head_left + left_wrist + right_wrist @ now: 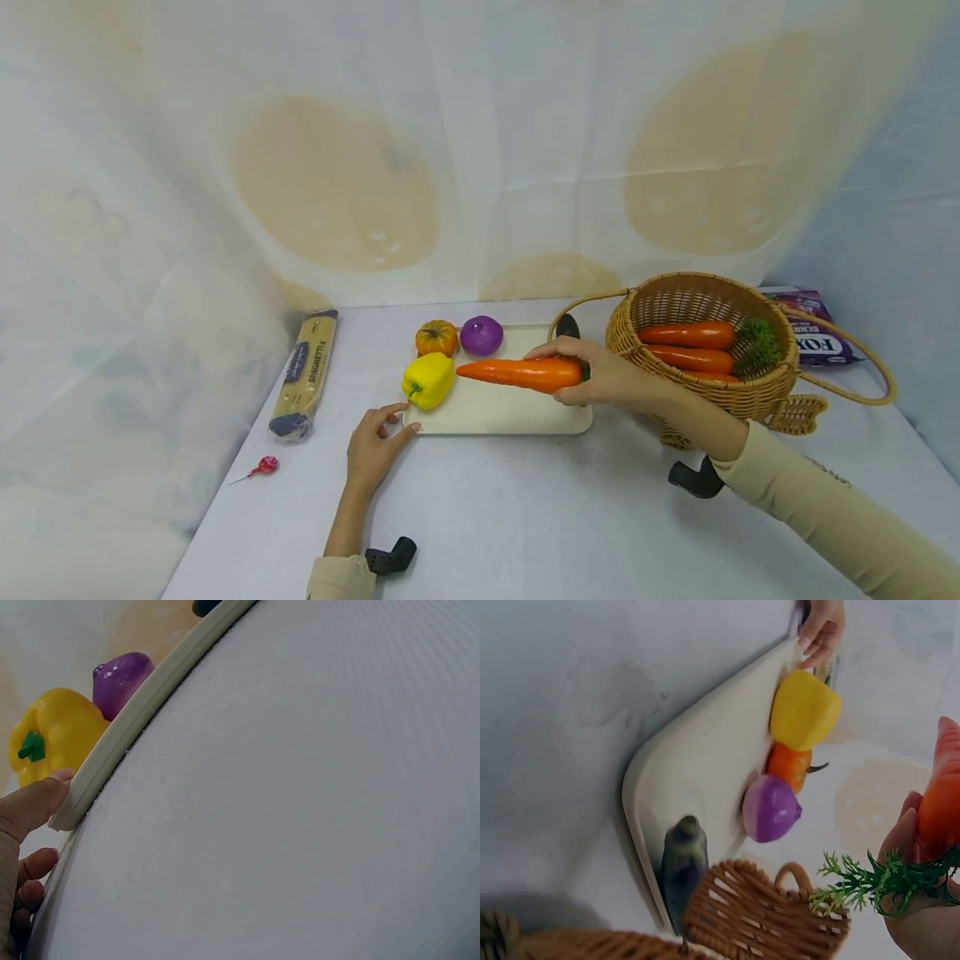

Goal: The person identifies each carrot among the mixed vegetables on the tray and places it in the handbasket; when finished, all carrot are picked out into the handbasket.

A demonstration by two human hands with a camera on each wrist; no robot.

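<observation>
My right hand [611, 377] grips an orange carrot [517, 374] by its thick end, above the cream tray [502, 417]. Its tip points left, and green leaves [885, 883] show beside the palm in the right wrist view. At the tray's near left corner my left hand [375, 446] holds the rim between thumb and fingers. Along the tray's left side sit a yellow bell pepper [429, 381], an orange pumpkin [436, 337] and a purple onion [482, 335]. A dark eggplant [682, 870] lies at the tray's other end, partly hidden by the basket in the right wrist view.
A wicker basket [622, 329] with several carrots [686, 335] stands right of the tray, its handles spreading sideways. Behind it lies a purple FOX'S bag [825, 346]. On the left are a spaghetti pack [306, 375] and a red lollipop [266, 465].
</observation>
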